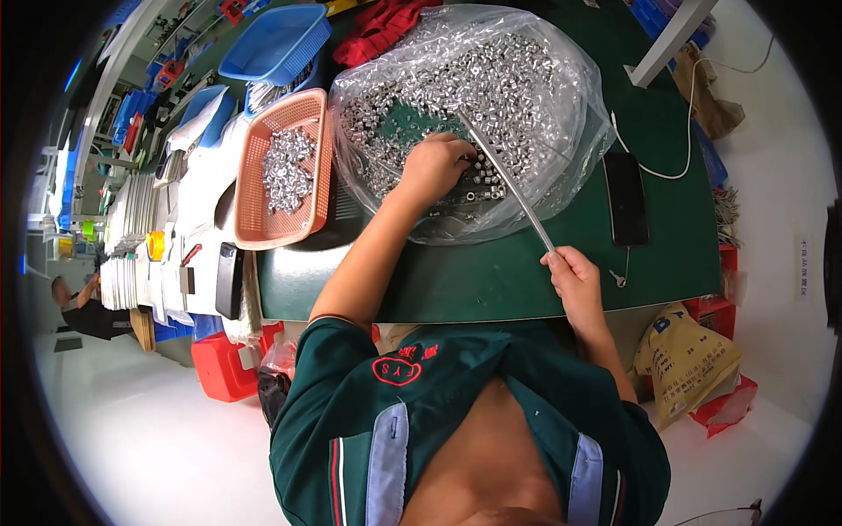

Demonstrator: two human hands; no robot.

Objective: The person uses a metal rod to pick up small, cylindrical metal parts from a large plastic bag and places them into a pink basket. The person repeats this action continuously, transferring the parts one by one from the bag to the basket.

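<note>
A transparent plastic bag (574, 180) lies spread open on the green table, with many small silvery metal fittings (535, 83) heaped inside it. My left hand (436, 168) rests palm down among them near the bag's front, its fingers curled; whatever is in its fingertips is hidden. In my right hand (574, 279), at the front right, is the lower end of a long, thin metal rod (513, 188). The rod slants up and left, its far end among the fittings. Left of the bag, an orange mesh basket (247, 202) holds a smaller pile of similar metal pieces (289, 167).
A blue basket (276, 44) and red cloth (373, 31) lie beyond the orange basket. At the right are a black phone (624, 197), a white cable (662, 175) and a metal post (671, 39). Paper stacks (132, 219) fill the left; a person (92, 307) is farther off.
</note>
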